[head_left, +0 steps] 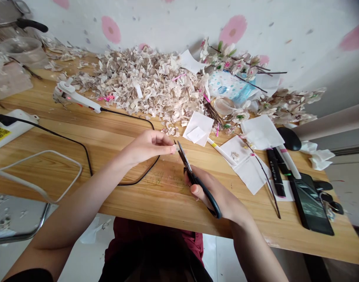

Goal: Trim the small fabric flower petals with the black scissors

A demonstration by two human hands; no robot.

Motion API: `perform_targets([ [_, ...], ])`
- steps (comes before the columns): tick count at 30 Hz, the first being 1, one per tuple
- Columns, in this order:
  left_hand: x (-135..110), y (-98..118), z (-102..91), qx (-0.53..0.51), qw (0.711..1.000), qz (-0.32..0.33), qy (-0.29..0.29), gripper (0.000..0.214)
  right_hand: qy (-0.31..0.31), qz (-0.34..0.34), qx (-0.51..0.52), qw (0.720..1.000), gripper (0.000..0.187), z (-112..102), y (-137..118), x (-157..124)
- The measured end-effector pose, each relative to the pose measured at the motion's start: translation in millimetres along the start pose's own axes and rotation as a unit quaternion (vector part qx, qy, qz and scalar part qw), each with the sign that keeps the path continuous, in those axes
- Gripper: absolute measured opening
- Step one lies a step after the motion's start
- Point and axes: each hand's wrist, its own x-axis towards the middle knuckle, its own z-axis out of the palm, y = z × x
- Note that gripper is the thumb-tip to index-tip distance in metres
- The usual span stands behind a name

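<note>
My left hand [148, 147] pinches a small pale paper scrap [176, 147] between thumb and fingertips, above the wooden table [156, 196]. My right hand [211, 192] grips a pair of black-handled scissors [191, 176], with its fingers through the handles. The scissor blades point up and left, their tips right beside the scrap. The hands are close together, and the right hand hides part of the scissor handles.
A large heap of cut paper petals [144, 86] covers the table's back. Nearby lie a white glue gun [75, 97] with a black cord, blossom branches [235, 60], white paper squares [198, 128], marker pens [275, 172] and a black phone [310, 205]. A power strip [11, 129] sits at the left.
</note>
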Motion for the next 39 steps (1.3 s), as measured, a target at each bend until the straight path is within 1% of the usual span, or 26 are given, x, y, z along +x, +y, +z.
perform_targets([
  [5, 0.3, 0.8, -0.7, 0.01, 1.0, -0.009, -0.011, 0.013, -0.002, -0.006, 0.008, 1.0, 0.056, 0.5, -1.5, 2.4],
  [12, 0.7, 4.6, -3.4, 0.021, 0.999, -0.025, -0.026, 0.013, -0.001, 0.003, 0.031, 1.0, 0.057, 3.3, -2.9, 5.6],
  [17, 1.7, 2.8, -9.9, 0.042, 0.998, -0.025, -0.038, 0.013, 0.019, 0.009, 0.028, 0.999, 0.056, 3.9, -0.4, 7.8],
  [21, 1.8, 1.5, -12.1, 0.033, 0.998, -0.044, -0.041, 0.018, 0.034, 0.04, 0.072, 0.996, 0.057, 6.1, 3.4, 9.1],
  [22, 1.7, 0.8, -11.4, 0.032, 0.997, -0.049, -0.041, 0.018, 0.05, 0.053, 0.094, 0.993, 0.057, 7.2, 4.1, 9.9],
  [24, 1.6, -1.6, -8.0, 0.038, 0.997, -0.055, -0.048, 0.019, 0.1, 0.073, 0.15, 0.981, 0.054, 9.7, 5.0, 12.7],
  [26, 1.5, -5.2, -1.9, 0.044, 0.995, -0.06, -0.069, 0.019, 0.152, 0.084, 0.197, 0.965, 0.048, 12.3, 5.3, 16.7],
  [28, 1.3, -9.3, 5.7, 0.043, 0.993, -0.067, -0.09, 0.019, 0.184, 0.09, 0.223, 0.953, 0.043, 14.7, 5.9, 20.8],
  [31, 0.6, -14.4, 16.3, 0.034, 0.991, -0.082, -0.103, 0.018, 0.19, 0.09, 0.234, 0.949, 0.04, 17.6, 8.4, 25.3],
  [34, 0.4, -16.7, 21.5, 0.032, 0.99, -0.089, -0.108, 0.016, 0.183, 0.088, 0.229, 0.952, 0.038, 18.6, 11.1, 27.0],
  [39, 1.6, -15.0, 20.5, 0.039, 0.994, -0.069, -0.079, 0.013, 0.186, 0.097, 0.241, 0.948, 0.039, 17.1, 10.3, 27.1],
])
